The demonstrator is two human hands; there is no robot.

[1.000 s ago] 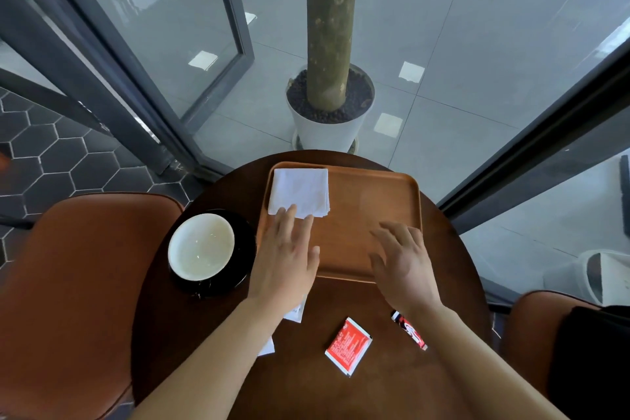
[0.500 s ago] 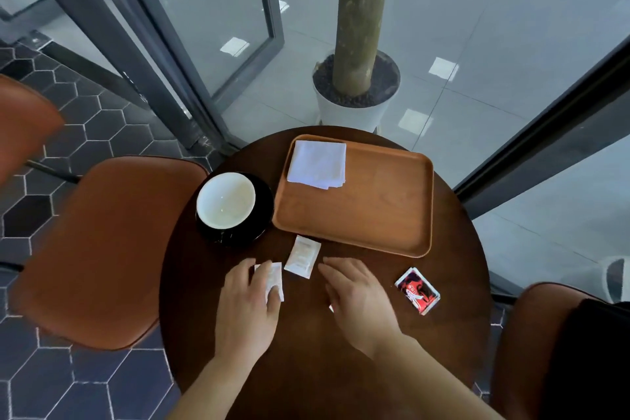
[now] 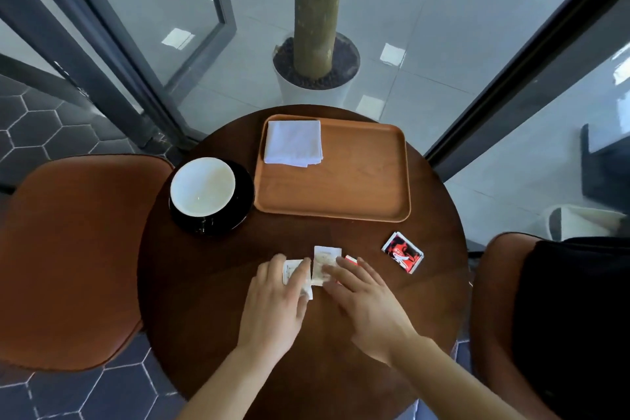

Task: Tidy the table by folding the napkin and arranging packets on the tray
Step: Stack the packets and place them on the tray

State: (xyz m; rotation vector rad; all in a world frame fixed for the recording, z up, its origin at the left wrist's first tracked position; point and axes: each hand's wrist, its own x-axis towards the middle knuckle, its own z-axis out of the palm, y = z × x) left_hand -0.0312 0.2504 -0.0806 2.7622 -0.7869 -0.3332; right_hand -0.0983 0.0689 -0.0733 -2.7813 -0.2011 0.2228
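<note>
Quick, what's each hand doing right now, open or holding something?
Left hand: lies over a white packet; blurred, so whether it grips cannot be told.
Right hand: open, resting flat on a second white packet.

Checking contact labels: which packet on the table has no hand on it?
The red-and-black packet, lying alone right of both hands. The left hand covers the left white packet; the right hand lies over the middle white packet and red packet.

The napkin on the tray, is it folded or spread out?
Folded. The napkin lies as a compact square in the tray corner; stacked layer edges show at its near side.
</note>
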